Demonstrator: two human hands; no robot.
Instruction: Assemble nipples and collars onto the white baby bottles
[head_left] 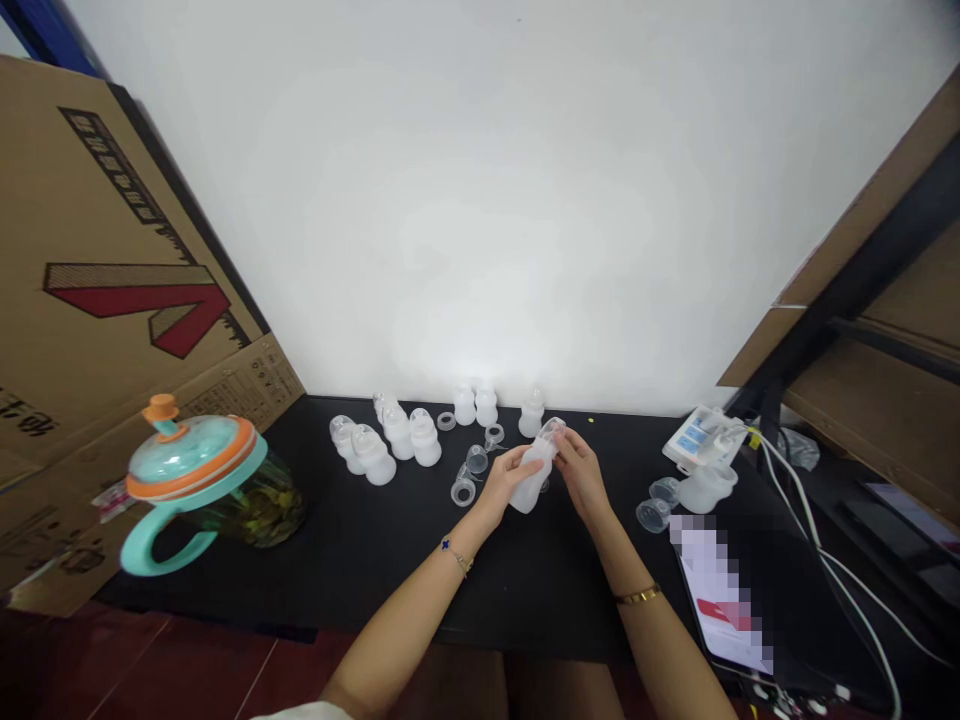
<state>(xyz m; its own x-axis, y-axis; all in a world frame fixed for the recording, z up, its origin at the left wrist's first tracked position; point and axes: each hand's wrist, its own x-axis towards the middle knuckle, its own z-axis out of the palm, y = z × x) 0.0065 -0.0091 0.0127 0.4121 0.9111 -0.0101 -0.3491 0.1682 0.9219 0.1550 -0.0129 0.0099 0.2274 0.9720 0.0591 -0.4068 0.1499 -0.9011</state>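
Observation:
A white baby bottle (530, 484) with a clear cap on top is held tilted between my two hands, above the black table. My left hand (506, 482) wraps round the bottle's body. At the top, the fingers of my right hand (577, 462) close on the clear cap (553, 428). Just behind stands another white bottle (532, 412). Left of my hands lie several loose parts, among them a clear cap (477, 459) and a ring (463, 490). Farther left, several capped bottles (375, 458) stand in a group.
A large teal-lidded jug (196, 460) stands at the left before a cardboard box (112, 280). To the right are more white bottles (705, 488), clear caps (654, 514), a white power strip (701, 436), cables (806, 510) and a lit phone or tablet (720, 590). A white wall closes the back.

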